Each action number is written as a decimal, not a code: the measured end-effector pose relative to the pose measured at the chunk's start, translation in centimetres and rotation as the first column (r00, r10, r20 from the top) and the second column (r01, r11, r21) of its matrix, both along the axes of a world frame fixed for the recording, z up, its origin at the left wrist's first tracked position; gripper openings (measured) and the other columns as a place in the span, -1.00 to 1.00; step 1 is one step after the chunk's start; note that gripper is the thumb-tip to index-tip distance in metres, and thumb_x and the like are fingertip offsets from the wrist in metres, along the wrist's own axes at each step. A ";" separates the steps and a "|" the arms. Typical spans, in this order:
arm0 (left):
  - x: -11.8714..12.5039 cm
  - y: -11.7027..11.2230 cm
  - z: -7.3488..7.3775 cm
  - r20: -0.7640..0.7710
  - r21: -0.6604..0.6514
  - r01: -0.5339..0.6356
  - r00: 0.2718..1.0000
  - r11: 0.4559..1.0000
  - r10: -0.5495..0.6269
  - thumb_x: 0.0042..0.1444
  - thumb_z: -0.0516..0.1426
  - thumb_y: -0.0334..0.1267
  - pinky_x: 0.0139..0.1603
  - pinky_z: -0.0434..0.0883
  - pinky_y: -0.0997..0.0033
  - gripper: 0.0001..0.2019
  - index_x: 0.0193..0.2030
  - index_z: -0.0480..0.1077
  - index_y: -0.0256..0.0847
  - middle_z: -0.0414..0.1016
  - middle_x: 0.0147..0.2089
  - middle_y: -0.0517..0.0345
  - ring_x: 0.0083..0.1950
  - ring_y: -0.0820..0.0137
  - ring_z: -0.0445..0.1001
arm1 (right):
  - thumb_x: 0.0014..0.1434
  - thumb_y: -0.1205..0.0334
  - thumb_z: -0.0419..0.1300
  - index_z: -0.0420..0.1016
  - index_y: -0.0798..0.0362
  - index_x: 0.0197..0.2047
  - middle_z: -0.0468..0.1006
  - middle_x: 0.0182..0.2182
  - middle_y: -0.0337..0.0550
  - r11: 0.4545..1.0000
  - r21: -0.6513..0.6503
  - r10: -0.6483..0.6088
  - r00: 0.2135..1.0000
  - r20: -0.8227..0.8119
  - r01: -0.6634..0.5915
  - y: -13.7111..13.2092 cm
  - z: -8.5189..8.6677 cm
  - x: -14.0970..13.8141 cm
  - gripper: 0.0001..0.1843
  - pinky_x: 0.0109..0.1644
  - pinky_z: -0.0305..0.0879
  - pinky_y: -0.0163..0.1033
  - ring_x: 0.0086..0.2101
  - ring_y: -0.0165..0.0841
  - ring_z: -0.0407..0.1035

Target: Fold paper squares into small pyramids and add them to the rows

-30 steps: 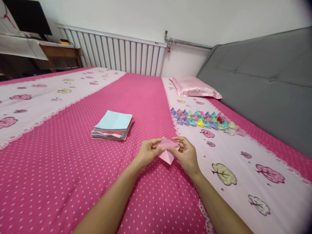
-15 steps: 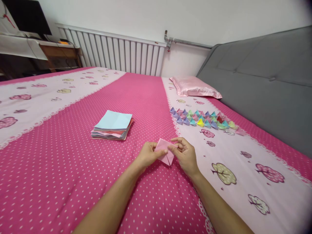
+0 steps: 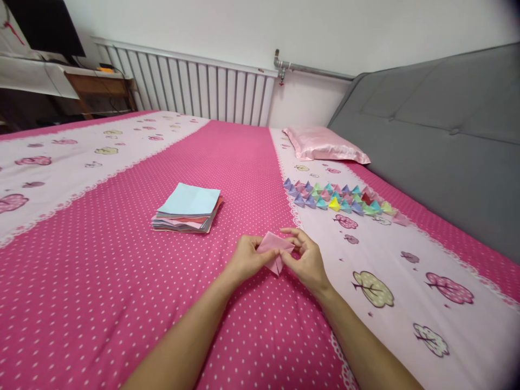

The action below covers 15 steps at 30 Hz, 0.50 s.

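A small folded sheet of pink origami paper [image 3: 271, 242] is held just above the bedspread, one corner pointing away from me and one toward me. My left hand [image 3: 248, 255] pinches its left side, thumb across the front and fingers behind. On the right side, the thumb of my right hand [image 3: 305, 259] presses near the middle of the paper beside the left thumb, while its other fingers curl at the far right edge. A slit between two flaps shows at the lower corner. The thumbs cover part of the folds.
A stack of coloured paper squares [image 3: 190, 201], light blue on top, lies to the left. Rows of small folded paper pieces [image 3: 333, 203] stand at the right. Beyond are a pink pillow [image 3: 325, 144], a grey headboard [image 3: 434, 124] and a white radiator [image 3: 195, 86].
My right thumb has slid lower and inward on the pink paper, next to the left thumb. The lower flaps have shifted and look narrower. The stack and folded pieces stay put.
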State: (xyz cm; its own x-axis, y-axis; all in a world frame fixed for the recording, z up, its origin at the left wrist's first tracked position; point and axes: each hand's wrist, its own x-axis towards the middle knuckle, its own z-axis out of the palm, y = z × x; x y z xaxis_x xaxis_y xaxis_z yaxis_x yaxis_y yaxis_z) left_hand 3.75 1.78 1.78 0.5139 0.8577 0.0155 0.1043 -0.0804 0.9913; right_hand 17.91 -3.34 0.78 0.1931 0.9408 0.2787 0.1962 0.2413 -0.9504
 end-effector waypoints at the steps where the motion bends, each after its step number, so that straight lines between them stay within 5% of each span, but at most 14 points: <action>1: 0.0 0.0 0.0 -0.009 0.014 0.012 1.000 1.000 -0.012 -0.16 0.19 -0.15 -0.61 0.03 0.54 -0.73 -0.63 0.40 -0.38 0.26 -0.66 0.19 -0.64 0.56 0.15 | -0.06 0.31 0.20 0.29 0.05 -0.07 0.46 -0.45 -0.25 1.000 -0.001 -0.007 1.000 0.010 0.007 0.0 0.0 0.0 -0.58 -0.36 0.32 -0.31 -0.45 -0.40 0.37; 15: -0.3 0.2 0.0 -0.094 0.047 0.026 0.995 0.999 -0.021 -0.16 0.17 -0.12 -0.62 -0.03 0.53 -0.70 -0.66 0.32 -0.34 0.15 -0.66 0.24 -0.63 0.58 0.07 | -0.12 0.43 0.14 0.27 0.06 -0.11 0.38 -0.53 -0.35 0.997 -0.061 -0.051 0.998 0.035 0.053 0.0 0.3 0.6 -0.57 -0.36 0.24 -0.34 -0.49 -0.45 0.29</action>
State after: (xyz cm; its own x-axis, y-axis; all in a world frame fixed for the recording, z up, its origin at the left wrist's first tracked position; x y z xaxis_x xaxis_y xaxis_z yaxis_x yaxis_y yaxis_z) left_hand 3.41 1.99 1.75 0.5351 0.8448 0.0074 0.1941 -0.1314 0.9721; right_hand 18.52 -3.30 1.05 0.2333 0.9455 0.2272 0.2392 0.1707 -0.9559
